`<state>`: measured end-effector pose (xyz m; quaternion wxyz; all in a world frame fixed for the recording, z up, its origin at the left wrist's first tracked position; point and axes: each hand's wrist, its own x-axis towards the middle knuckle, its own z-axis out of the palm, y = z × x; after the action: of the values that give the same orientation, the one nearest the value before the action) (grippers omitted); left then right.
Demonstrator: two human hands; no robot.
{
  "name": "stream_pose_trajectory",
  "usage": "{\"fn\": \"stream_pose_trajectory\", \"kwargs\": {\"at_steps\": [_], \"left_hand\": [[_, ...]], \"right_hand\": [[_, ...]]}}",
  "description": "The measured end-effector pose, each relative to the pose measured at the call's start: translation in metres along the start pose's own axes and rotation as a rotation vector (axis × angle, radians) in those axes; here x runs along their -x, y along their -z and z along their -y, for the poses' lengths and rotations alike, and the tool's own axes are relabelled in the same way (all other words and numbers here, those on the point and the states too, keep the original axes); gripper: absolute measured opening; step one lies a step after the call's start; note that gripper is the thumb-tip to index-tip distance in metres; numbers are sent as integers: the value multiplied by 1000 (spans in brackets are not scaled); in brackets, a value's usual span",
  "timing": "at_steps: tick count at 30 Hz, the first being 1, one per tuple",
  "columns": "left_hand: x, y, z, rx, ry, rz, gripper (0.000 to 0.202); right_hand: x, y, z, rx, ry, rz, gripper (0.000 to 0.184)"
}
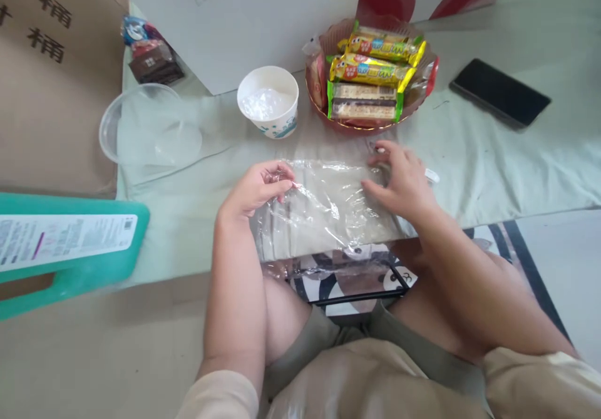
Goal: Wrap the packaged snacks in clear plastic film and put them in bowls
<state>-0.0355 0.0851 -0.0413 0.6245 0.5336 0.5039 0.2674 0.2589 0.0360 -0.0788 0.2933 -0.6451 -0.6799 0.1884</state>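
Observation:
A clear plastic bag (323, 209) lies spread flat in front of me, its lower part hanging over the table's front edge. My left hand (260, 187) is at its upper left, with curled fingers and thumb pinching the film. At the upper right, my right hand (401, 178) hovers over or lightly touches the bag; its thumb and fingers are apart. I cannot tell whether these fingertips press on the film. Just beyond the bag stand a white paper cup (277, 121) and a reddish scalloped bowl (361, 123) with several wrapped snack bars (370, 71).
A round clear plastic tub (150, 124) lies at the left, with small packets (154, 62) behind it. A black phone (500, 93) rests at the right. Cardboard (56, 106) and white boxes (235, 18) border the back. A green handled container (103, 268) juts in at left.

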Motion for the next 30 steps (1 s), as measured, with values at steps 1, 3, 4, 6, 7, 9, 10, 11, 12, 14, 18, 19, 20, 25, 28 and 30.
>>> {"fn": "stream_pose_trajectory", "kwargs": {"at_steps": [1,3,4,6,7,9,10,11,12,14,18,19,20,25,28,30], "left_hand": [[1,0,1,-6,-7,-11,16],[4,0,2,11,-8,-70,14],[4,0,3,22,-5,-111,14],[5,0,5,33,-6,-190,14],[5,0,7,37,-6,-223,14],[4,-2,10,57,-5,-272,14],[3,-3,11,75,-6,-296,13],[2,-5,12,95,-11,-323,13],[1,-7,13,117,-23,-358,12],[-3,-11,15,170,-77,-453,12],[-11,-13,15,295,-160,-596,14],[-12,-12,15,315,-161,-605,16],[-12,-10,14,330,-155,-607,18],[-5,-5,10,292,93,-311,39],[-1,-9,9,173,219,-118,39],[-1,-14,9,155,141,-199,32]], "right_hand": [[-1,0,1,6,5,7,43],[1,3,1,-37,37,-3,17],[2,6,0,-90,43,-25,8],[6,10,-3,-244,-7,-88,3],[6,12,-6,-332,-56,-126,4],[5,14,-13,-489,-146,-195,10],[4,14,-17,-548,-176,-217,13],[1,14,-21,-591,-200,-234,16],[-1,13,-24,-621,-221,-246,20],[-6,12,-29,-658,-265,-258,29],[-9,14,-25,-774,-313,-82,46],[-7,16,-21,-788,-320,6,45],[-6,17,-17,-781,-329,83,41],[-1,22,-7,-677,-366,-67,22],[0,23,-11,-696,-264,-230,25],[1,23,-14,-732,-182,-244,38]]}}
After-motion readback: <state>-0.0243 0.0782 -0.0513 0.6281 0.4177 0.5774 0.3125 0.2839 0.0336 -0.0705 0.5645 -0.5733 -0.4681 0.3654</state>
